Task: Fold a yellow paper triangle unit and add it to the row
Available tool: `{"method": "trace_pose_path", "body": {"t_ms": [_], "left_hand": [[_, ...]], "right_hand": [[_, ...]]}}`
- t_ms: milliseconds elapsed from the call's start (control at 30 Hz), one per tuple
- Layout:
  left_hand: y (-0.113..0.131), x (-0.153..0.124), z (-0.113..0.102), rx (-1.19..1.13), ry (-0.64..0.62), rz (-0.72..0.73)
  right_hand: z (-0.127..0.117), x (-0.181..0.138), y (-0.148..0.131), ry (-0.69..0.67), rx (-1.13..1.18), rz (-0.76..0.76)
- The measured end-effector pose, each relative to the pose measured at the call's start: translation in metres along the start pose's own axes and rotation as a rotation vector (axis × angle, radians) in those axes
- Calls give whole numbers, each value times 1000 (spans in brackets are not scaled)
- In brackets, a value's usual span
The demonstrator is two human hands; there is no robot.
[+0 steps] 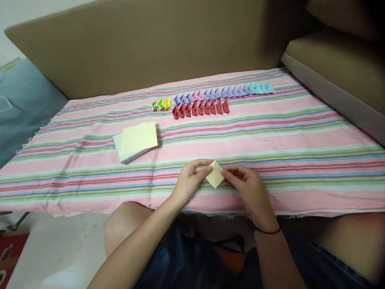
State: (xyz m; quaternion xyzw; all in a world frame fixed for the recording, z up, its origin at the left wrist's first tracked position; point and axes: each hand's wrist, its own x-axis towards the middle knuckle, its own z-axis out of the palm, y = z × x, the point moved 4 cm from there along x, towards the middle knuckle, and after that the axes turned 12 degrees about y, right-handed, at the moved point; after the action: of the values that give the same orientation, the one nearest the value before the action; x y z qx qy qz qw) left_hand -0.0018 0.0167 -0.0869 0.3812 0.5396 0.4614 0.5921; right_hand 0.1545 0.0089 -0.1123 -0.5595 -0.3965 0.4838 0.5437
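A small pale yellow folded paper (215,174), diamond-shaped, sits between both my hands near the front edge of the striped cloth (270,136). My left hand (191,180) pinches its left corner with thumb and fingers. Its right corner is pinched by my right hand (248,188), which wears a black band at the wrist. A stack of pale yellow square sheets (136,140) lies to the left and a little farther back.
Two rows of small folded paper pieces stand at the back: green and yellow (161,104), purple and pink (210,94), light blue (261,87), and red (200,108). A brown sofa back (150,40) rises behind; a cushion (337,68) lies at right.
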Motion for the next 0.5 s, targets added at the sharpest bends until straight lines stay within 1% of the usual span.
{"method": "trace_pose_path", "body": {"t_ms": [100, 167, 200, 300, 367, 433, 467, 500], "left_hand": [[-5, 5, -5, 189, 30, 26], [-8, 7, -7, 331, 64, 77], [-8, 8, -8, 421, 76, 128], [-4, 8, -7, 758, 124, 378], [0, 6, -6, 936, 177, 541], [4, 5, -5, 1002, 213, 699], [5, 5, -3, 1000, 197, 782], [5, 4, -2, 979, 155, 863]], "right_hand": [[-4, -1, 2, 1, -65, 28], [-6, -2, 1, 36, -159, -18], [-7, -3, -1, 63, -219, -54], [-6, -5, -4, 149, -358, -148], [-4, -6, -6, 188, -430, -218], [-2, -6, -8, 215, -516, -298], [-1, -7, -8, 226, -551, -329], [0, -7, -9, 231, -573, -348]]}}
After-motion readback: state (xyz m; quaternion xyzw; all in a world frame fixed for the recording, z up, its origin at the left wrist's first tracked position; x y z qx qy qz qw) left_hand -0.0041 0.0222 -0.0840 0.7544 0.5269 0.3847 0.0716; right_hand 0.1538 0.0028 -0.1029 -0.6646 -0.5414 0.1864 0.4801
